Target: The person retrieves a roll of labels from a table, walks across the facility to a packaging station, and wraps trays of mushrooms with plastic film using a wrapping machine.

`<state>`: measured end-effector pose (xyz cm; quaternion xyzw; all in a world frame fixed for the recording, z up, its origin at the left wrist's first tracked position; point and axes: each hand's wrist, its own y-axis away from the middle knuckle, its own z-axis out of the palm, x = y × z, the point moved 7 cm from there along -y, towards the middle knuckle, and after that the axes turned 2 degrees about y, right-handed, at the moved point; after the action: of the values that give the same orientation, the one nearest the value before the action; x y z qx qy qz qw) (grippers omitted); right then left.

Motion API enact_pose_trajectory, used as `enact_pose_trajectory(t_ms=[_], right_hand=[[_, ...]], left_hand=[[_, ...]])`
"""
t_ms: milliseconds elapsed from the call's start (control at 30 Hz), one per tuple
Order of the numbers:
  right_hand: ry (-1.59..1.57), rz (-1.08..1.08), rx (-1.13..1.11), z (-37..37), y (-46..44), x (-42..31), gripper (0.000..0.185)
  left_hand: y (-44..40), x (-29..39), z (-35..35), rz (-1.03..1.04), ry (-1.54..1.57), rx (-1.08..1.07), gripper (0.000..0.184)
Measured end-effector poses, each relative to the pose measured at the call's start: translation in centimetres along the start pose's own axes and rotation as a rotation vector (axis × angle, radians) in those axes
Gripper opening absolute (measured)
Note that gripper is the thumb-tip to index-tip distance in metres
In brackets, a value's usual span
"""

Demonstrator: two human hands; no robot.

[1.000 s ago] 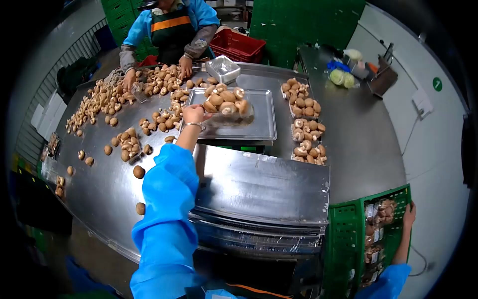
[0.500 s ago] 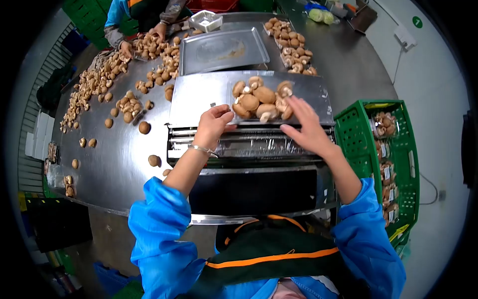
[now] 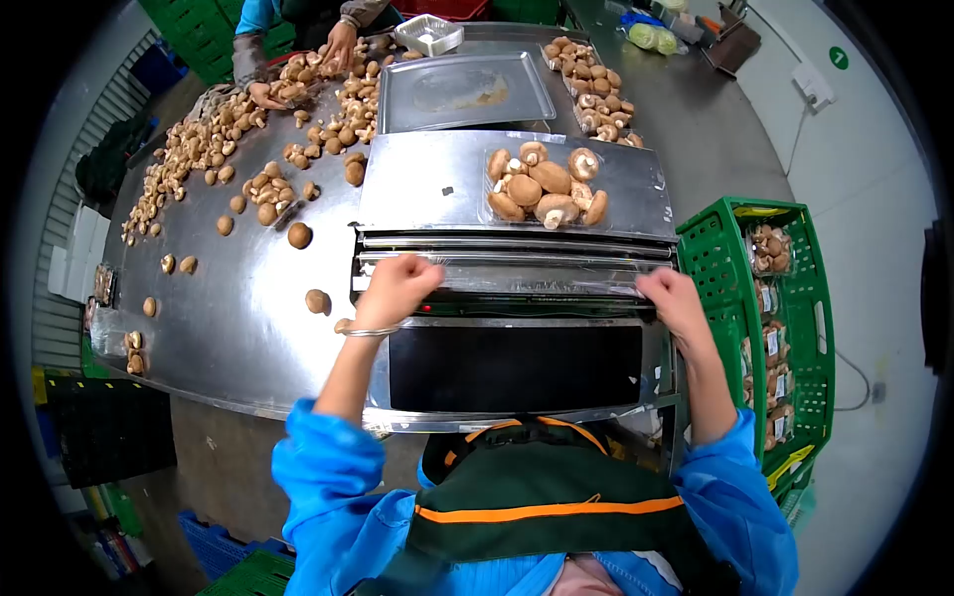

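A clear tray of brown mushrooms (image 3: 549,186) rests on the metal top of the wrapping machine (image 3: 427,189). Below it, clear film (image 3: 537,278) stretches across the rollers. My left hand (image 3: 402,285) is closed at the film's left end, and my right hand (image 3: 671,296) pinches its right end. Both hands are nearer to me than the mushroom tray and do not touch it. A black plate (image 3: 515,368) lies in front of the rollers.
A metal tray (image 3: 462,91) stands behind the machine. Filled mushroom trays (image 3: 596,94) line the back right. Loose mushrooms (image 3: 204,139) spread over the left. A green crate (image 3: 715,258) holds wrapped packs at right. A co-worker's hands (image 3: 341,45) are among mushrooms at back left.
The mushroom tray has gone from my left hand onto the machine top. Both hands have let it go, moved down and closed at the film. My right hand has left the green crate.
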<state>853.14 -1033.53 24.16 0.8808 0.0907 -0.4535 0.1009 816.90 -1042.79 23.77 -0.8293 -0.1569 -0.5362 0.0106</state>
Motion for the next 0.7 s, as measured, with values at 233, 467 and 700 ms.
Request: enact_pose_trajectory(t_ms=[233, 467, 700], right_hand=[[-1.821, 0.212, -0.810, -3.2, 6.5, -7.6, 0.027], [-1.106, -0.417, -0.052, -2.8, -20.8, -11.1, 0.014], [-0.302, -0.038, -0.532, 6.5, -18.7, -5.9, 0.034]], left_hand=[[7.0, 4.7, -2.9, 0.097, 1.533, -0.599, 0.028], [-18.7, 10.6, -0.3, 0.581, 0.499, -0.105, 0.042], [-17.9, 5.0, 7.8, 0.110, 0.332, -0.670, 0.042]])
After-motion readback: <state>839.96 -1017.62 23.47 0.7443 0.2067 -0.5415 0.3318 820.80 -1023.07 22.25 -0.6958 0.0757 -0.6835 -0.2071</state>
